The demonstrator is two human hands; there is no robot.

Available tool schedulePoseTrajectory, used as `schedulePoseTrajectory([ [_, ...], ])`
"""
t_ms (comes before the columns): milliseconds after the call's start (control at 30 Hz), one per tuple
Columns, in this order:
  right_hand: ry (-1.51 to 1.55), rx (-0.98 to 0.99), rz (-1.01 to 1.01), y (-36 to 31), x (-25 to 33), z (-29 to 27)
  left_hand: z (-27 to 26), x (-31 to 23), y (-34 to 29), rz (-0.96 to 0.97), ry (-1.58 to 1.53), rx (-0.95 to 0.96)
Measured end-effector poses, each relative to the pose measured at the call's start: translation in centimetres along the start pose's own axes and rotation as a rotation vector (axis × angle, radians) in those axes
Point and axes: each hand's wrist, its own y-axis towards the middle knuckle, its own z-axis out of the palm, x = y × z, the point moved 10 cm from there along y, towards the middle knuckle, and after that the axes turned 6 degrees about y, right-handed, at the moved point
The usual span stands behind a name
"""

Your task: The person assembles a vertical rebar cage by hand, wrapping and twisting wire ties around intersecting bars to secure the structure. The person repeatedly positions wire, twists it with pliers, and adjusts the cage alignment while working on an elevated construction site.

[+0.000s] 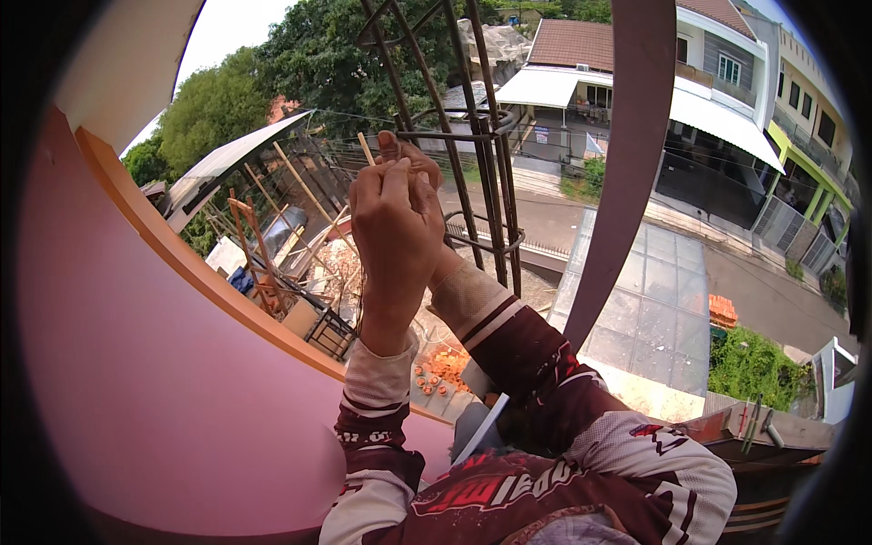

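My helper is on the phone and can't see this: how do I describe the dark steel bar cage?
Find the big curved pink wall at left, then the tall maroon post right of centre. Between them, to the right of the person's left hand, rises the open cage of dark steel bars. Unlike the solid post, it is several thin rods ringed by loops.

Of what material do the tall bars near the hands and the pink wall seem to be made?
The tall bars look like steel, dull and dark brownish: slim, straight rods ringed by bent hoops.

The pink wall is probably painted plaster, smooth with soft sheen, showing no joints; what lies beneath stays hidden.
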Motion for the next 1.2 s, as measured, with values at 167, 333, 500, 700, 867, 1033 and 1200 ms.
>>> schedulePoseTrajectory([
  [167, 0.178, -0.137, -0.087, 0.2, -0.3, 0.4, -1.8, -4.7, -2.9, 0.132, -0.085, -0.045],
  [333, 0.662, 0.030, 0.176, -0.1, -0.6, 1.6, -9.6, -10.3, -5.1, 0.296, -0.603, 0.070],
  [500, 0.655, 0.112, 0.228, -0.3, -0.7, 1.2, -8.0, 3.9, -2.3, -0.301, -0.754, -0.274],
  [700, 0.568, 0.050, 0.302, -3.3, -3.6, -1.8, 8.9, 13.5, -3.0, -0.653, -1.308, 0.188],
  [867, -0.010, 0.139, -0.231, -12.5, 4.9, -8.7, 16.7, 15.2, -6.8, -0.701, -1.330, 0.414],
  [1033, 0.178, 0.403, -0.473, -25.0, 11.8, -16.2, 17.1, 12.0, -7.6, -0.744, -1.387, 0.580],
  [1200, -0.365, 0.042, -0.457, -28.3, 14.5, -34.1, 19.0, 11.6, -5.9, -0.811, -1.213, 0.486],
])
